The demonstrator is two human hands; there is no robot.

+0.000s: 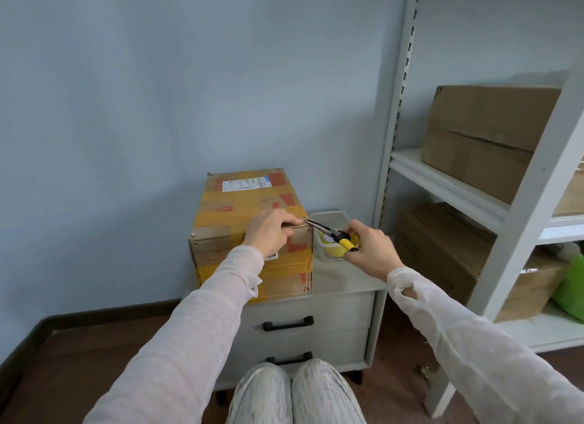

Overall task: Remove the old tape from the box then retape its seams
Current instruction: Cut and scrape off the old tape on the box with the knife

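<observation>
The left hand (271,230) is gripping the box (240,199) along its near top edge. The right hand (369,249) is holding pliers (328,232), tips at the adjacent corner

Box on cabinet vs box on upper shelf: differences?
The box on the cabinet is wrapped in yellow tape, with red print and a white label; the box on the upper shelf is plain brown. The left hand grips the cabinet box's top edge; the shelf box is untouched. Both are closed cardboard.
</observation>
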